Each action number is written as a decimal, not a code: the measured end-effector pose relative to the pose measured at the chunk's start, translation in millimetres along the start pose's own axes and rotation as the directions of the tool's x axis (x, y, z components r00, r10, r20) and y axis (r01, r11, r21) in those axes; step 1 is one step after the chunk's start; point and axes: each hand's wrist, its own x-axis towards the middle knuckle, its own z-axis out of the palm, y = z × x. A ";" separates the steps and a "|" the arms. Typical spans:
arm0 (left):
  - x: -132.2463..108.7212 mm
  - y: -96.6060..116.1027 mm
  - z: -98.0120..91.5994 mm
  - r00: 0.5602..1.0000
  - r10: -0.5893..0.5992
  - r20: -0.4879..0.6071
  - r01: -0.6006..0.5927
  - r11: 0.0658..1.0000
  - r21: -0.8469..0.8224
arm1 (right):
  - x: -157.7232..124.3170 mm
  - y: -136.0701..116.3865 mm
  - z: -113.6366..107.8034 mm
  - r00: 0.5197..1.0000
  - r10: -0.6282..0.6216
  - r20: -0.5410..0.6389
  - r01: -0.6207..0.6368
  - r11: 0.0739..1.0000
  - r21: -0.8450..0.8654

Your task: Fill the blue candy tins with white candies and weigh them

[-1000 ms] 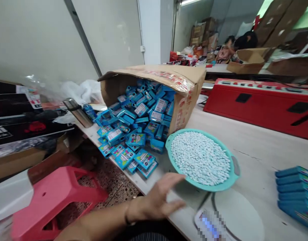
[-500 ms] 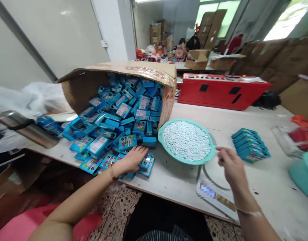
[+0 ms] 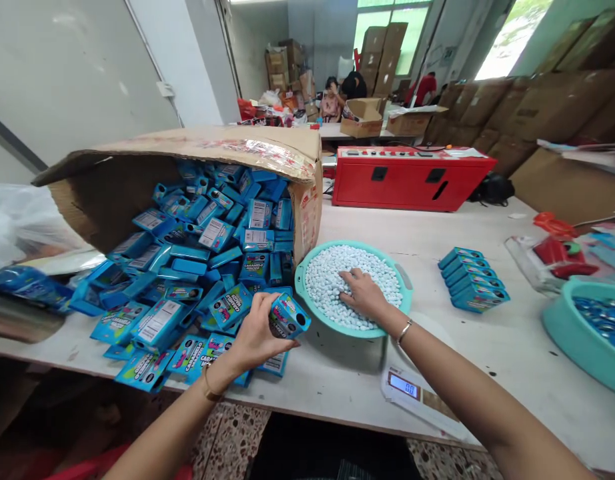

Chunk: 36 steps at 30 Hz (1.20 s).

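Observation:
My left hand [image 3: 257, 335] is closed round a small blue candy box [image 3: 290, 316], lifted at the front of a heap of similar boxes [image 3: 215, 233]. The heap spills out of a large cardboard carton [image 3: 305, 217] lying on its side. To the right, my right hand [image 3: 363, 293] reaches into a turquoise basin [image 3: 406, 293] full of small pale-blue candies [image 3: 327, 267]. Its fingers are spread, with the tips among the candies. Beside the basin, partly under my right forearm, is a white scale [image 3: 395, 370] reading 0.0.
A row of several blue boxes [image 3: 472, 280] stands on the table at right. Another turquoise basin [image 3: 562, 320] holds blue wrapped pieces. A red machine [image 3: 402, 180] stands behind; a steel flask [image 3: 27, 320] lies at left. People [image 3: 332, 100] sit in the background.
My left hand has picked up a candy box from the heap's front. My right hand has moved left from the basin's edge into the candies. The view has shifted right.

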 end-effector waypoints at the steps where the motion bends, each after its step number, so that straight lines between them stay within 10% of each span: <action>1: 7.1 6.9 5.9 0.998 -0.004 -0.065 0.001 0.999 -0.048 | 1.9 1.8 -1.7 1.000 0.012 0.001 -0.012 1.000 0.016; 9: 35.2 44.5 -3.5 0.995 0.068 -0.076 -0.073 0.995 -0.068 | 9.1 18.0 6.6 0.989 0.108 -0.099 -0.088 0.978 0.190; 15: 0.1 -2.9 -66.5 0.967 -0.249 -0.049 0.253 0.963 0.096 | 11.9 21.6 15.0 0.983 0.120 -0.140 -0.090 0.975 0.202; 23: -35.8 -40.0 -144.2 0.845 -0.520 -0.124 0.469 0.833 -0.294 | 6.0 26.3 14.1 0.980 0.061 -0.189 -0.047 0.996 0.077; 30: -123.6 -29.0 -111.2 0.680 -0.733 -0.037 0.550 0.543 -0.634 | 5.7 27.4 -17.7 0.941 -0.140 -0.307 0.134 0.990 -0.040; 33: -137.2 -35.5 -85.2 0.625 -0.781 -0.022 0.552 0.461 -0.695 | -4.3 -30.7 -32.6 0.891 -0.164 -0.422 0.251 0.955 0.157; 36: -135.2 -43.1 -66.3 0.609 -0.792 -0.047 0.528 0.448 -0.721 | -21.6 -117.0 -16.8 0.908 -0.369 -0.198 0.419 0.804 0.423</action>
